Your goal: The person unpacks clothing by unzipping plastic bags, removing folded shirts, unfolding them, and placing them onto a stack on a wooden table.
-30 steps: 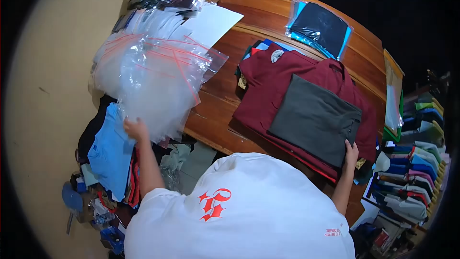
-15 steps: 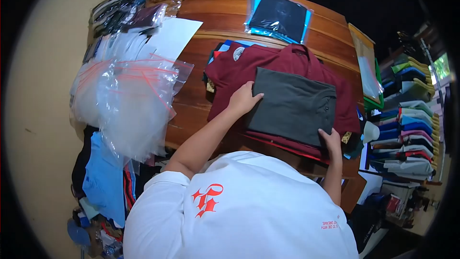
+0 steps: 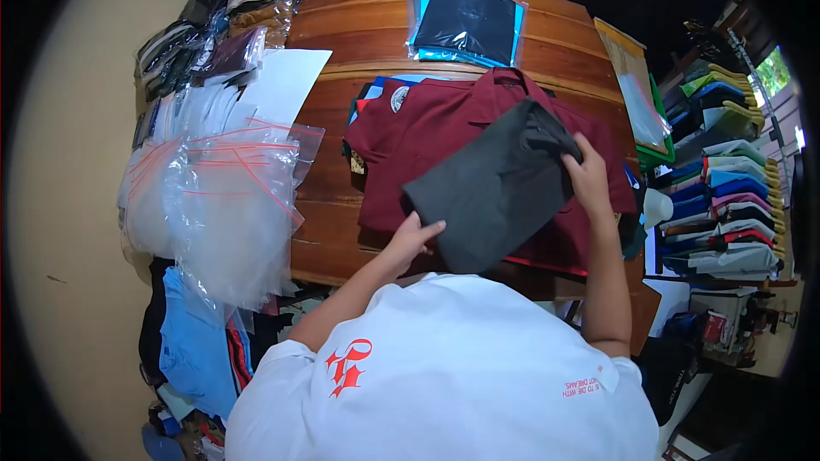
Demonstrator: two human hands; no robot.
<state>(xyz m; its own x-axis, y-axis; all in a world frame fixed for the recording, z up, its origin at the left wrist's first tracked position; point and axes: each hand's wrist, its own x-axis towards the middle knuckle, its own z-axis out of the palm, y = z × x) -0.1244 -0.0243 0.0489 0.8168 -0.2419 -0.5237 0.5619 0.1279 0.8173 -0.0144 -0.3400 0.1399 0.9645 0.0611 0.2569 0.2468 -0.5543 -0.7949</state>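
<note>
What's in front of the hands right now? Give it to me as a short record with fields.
held item: folded dark grey garment, turned at a slant
left hand: grips its lower left edge
right hand: grips its right edge
under it: maroon shirt, collar away from the person
left on table: clear plastic bags with red strips
far edge: bagged dark clothes
right, beyond table: clothes on hangers
</note>
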